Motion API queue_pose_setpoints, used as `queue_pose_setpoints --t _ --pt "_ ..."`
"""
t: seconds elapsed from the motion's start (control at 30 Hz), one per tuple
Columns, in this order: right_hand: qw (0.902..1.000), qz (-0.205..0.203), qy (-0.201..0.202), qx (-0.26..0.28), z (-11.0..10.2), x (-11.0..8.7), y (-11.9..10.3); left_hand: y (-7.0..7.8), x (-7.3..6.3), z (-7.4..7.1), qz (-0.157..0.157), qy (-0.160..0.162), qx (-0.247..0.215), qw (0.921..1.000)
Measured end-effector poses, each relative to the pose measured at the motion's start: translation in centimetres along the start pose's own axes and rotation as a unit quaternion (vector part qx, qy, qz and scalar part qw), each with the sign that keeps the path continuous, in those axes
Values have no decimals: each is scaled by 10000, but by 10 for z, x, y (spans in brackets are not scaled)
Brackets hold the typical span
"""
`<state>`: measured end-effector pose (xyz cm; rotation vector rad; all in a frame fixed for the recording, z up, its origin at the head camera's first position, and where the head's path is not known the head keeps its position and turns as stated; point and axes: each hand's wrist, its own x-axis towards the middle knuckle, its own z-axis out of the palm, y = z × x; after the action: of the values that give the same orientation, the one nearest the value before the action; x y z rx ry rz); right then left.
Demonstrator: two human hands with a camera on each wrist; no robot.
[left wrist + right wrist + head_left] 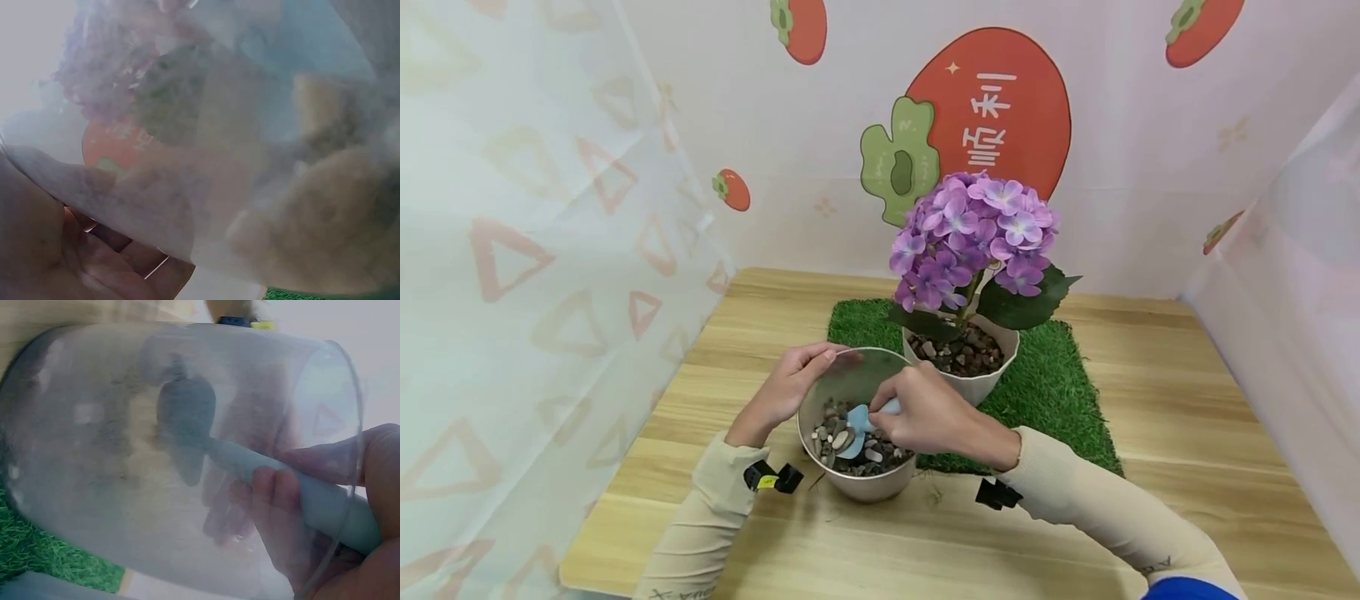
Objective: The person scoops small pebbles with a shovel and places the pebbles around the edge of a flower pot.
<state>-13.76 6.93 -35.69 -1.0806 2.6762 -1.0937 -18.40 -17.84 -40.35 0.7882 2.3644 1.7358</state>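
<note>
A clear, cloudy tub (865,487) with pebbles (831,437) inside tilts toward me on the wooden table. My left hand (793,379) grips its rim at the upper left, thumb on the near side and fingers around the outside. In my right hand (925,408) is the handle of a light blue small shovel (853,433), whose blade rests among the pebbles. Through the tub wall the right wrist view shows the fingers wrapped round the shovel handle (312,494). In the left wrist view the tub wall blurs the pebbles (319,219).
Behind the tub, a white pot (977,387) with brown pebbles and a purple hydrangea (973,237) stands on a green turf mat (1052,392). Bits of debris lie on the wooden table (1000,542) near the tub. Printed curtains (587,250) hang around the table.
</note>
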Motion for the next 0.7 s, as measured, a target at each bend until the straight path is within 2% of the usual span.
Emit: queue_pose_setpoints --t 0.17,0.4,0.7 --pt "9996 58 233 146 -2 -9 1 -1 -1 -2 30 -36 -77 10000" --pt "9965 -130 669 478 -4 -19 5 -2 -2 -4 76 -37 -130 9999" --pt "9878 -70 1242 932 -10 -32 13 -3 0 -2 36 -52 -156 9999"
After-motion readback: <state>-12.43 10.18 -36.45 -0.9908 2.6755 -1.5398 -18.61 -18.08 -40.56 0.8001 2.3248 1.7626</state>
